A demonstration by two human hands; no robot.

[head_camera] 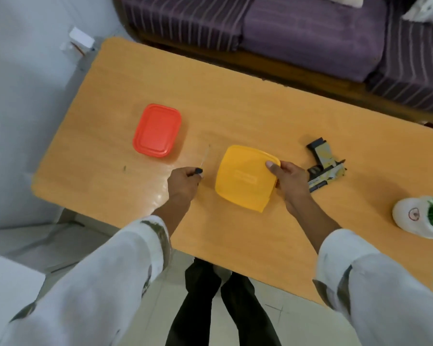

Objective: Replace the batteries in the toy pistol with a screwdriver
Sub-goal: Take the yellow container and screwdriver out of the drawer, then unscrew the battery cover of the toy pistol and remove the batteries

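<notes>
The toy pistol (324, 166), black with a yellow-grey pattern, lies on the wooden table (235, 108) at the right, just beyond my right hand. My left hand (184, 182) is closed around the dark handle of a screwdriver (205, 158), whose thin shaft points away from me. My right hand (289, 181) grips the right edge of a yellow lidded box (243, 178), thumb on top of the lid. No batteries are visible.
A red lidded box (156, 130) sits on the table to the left. A white pot with a green plant (421, 217) stands at the right edge. A purple striped sofa (298, 31) runs behind the table.
</notes>
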